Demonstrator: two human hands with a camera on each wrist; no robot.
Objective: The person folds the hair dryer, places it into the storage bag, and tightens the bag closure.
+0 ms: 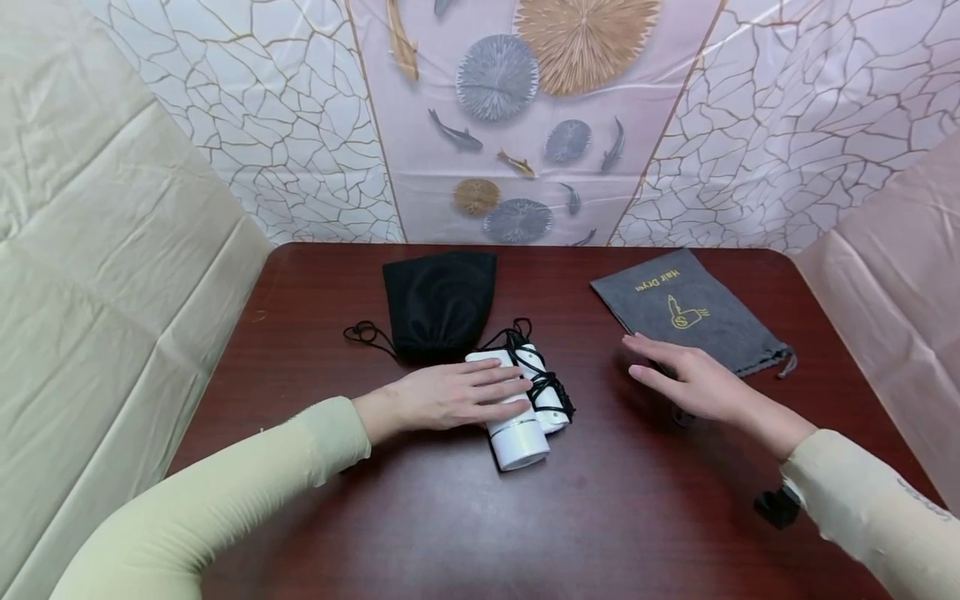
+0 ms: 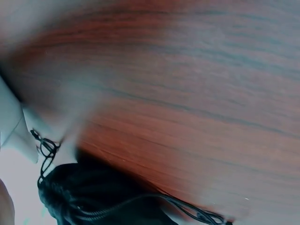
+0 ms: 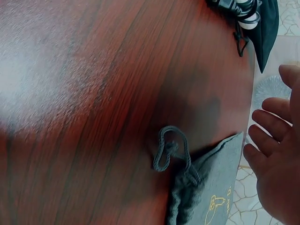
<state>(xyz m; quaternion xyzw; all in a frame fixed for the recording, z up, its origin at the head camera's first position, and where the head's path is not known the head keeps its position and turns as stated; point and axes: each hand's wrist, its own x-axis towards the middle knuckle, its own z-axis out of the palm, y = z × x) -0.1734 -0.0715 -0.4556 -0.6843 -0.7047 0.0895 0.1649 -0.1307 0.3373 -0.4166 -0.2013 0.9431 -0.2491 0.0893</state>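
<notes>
A white hair dryer [image 1: 519, 443] with a black cord [image 1: 546, 382] wound round its folded handle lies mid-table in the head view. The left hand [image 1: 450, 395] rests over its barrel with fingers extended. To the right, the right hand [image 1: 693, 382] hovers near a grey pouch [image 1: 720, 321] marked "Hair Dryer", holding nothing. In the right wrist view the right hand [image 3: 276, 140] has its fingers spread beside the pouch [image 3: 220, 187]. A black drawstring bag [image 1: 441, 302] lies behind the dryer; the left wrist view shows the bag [image 2: 108, 197] too.
The dark red wooden table [image 1: 360, 533] has patterned cloth [image 1: 300, 108] behind it and pale fabric walls [image 1: 90, 275] at both sides. The black bag's cord loop [image 1: 366, 332] extends left; the grey pouch's cord [image 1: 787, 363] lies at its front right corner.
</notes>
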